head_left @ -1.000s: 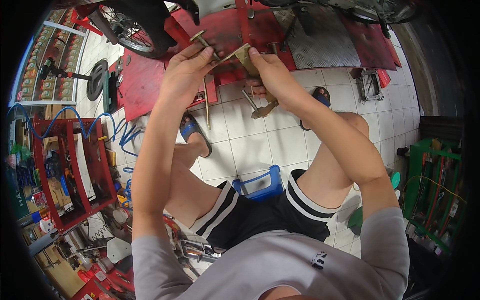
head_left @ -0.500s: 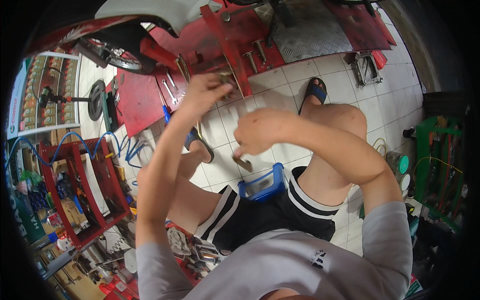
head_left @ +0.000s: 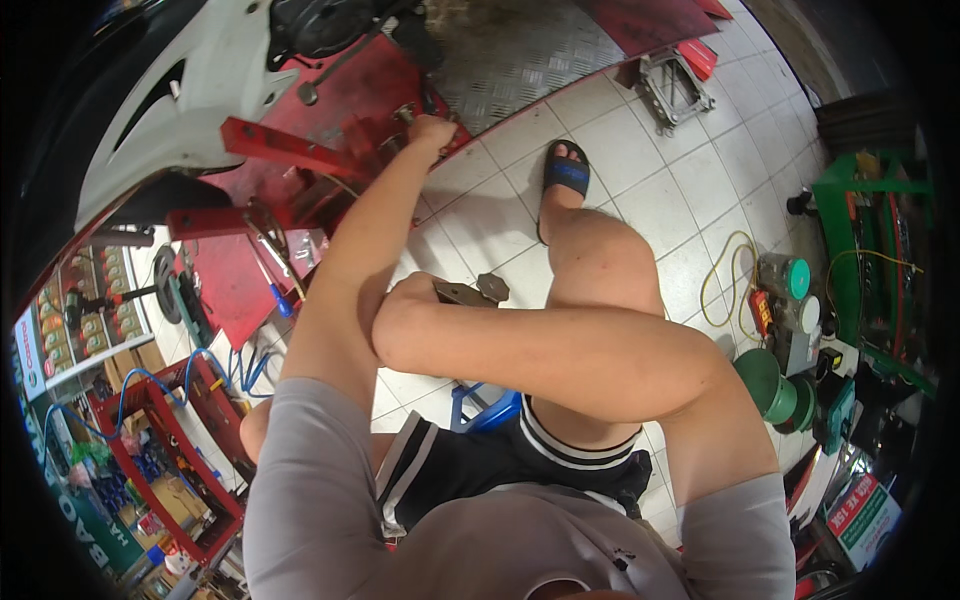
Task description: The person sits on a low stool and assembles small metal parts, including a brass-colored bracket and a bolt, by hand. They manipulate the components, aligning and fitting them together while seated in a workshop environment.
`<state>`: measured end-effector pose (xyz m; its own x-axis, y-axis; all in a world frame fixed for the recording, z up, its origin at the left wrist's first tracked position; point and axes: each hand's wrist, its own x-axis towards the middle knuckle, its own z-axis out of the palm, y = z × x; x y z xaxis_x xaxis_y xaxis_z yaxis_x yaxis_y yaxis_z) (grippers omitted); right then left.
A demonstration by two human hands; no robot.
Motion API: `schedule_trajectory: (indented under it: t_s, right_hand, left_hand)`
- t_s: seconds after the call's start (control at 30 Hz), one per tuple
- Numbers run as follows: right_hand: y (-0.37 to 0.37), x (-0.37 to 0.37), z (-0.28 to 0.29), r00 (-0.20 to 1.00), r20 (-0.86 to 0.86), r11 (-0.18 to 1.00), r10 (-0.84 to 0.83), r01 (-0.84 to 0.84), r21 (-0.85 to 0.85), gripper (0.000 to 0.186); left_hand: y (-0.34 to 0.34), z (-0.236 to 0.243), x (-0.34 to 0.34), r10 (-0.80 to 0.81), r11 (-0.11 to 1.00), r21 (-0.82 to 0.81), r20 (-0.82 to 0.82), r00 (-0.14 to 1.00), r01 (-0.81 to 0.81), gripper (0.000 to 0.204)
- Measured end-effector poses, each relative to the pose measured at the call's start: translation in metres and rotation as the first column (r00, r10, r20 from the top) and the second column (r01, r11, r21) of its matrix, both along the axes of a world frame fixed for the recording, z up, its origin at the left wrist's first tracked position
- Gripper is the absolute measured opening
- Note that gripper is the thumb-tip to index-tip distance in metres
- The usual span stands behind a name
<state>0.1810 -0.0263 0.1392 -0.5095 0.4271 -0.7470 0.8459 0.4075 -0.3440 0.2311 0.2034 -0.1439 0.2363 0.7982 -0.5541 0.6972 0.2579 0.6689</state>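
My left hand (head_left: 432,132) reaches forward over the edge of the red platform (head_left: 340,85). Its fingers are closed low beside a large metal bolt (head_left: 404,113); what they hold, if anything, is hidden. My right forearm crosses in front of my body, passing by the left forearm. A flat, dark metal piece with a hexagonal, nut-like end (head_left: 490,288) sticks out of my right hand (head_left: 408,290), which is closed around it. Most of the right fingers are out of sight behind the hand.
Red steel arms (head_left: 290,148) jut from the platform beneath a white motorcycle body (head_left: 190,110). A blue-handled screwdriver (head_left: 278,295) lies at left. Between my legs stands a blue stool (head_left: 485,408). On the right are a metal frame (head_left: 672,95), jars (head_left: 785,275) and a green rack (head_left: 850,215).
My left hand has moved forward to the bolts on the platform, without the metal piece it held. My right hand has come left across my body with a metal piece in it. The view has shifted right.
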Motion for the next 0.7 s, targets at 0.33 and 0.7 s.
schedule_trajectory:
  t_s: [0.33, 0.7]
  right_hand:
    - [0.031, 0.082, 0.021, 0.894, -0.271, 0.934, -0.357, 0.35, -0.073, 0.037]
    - [0.069, 0.062, 0.038, -0.697, -0.383, 0.156, -0.606, 0.368, -0.917, 0.04]
  left_hand:
    - [-0.042, 0.159, -0.04, -0.398, 0.893, -0.083, 0.314, 0.862, 0.442, 0.032]
    - [-0.168, 0.287, -0.178, -0.223, 0.973, 0.204, 0.709, 0.669, 0.107, 0.051]
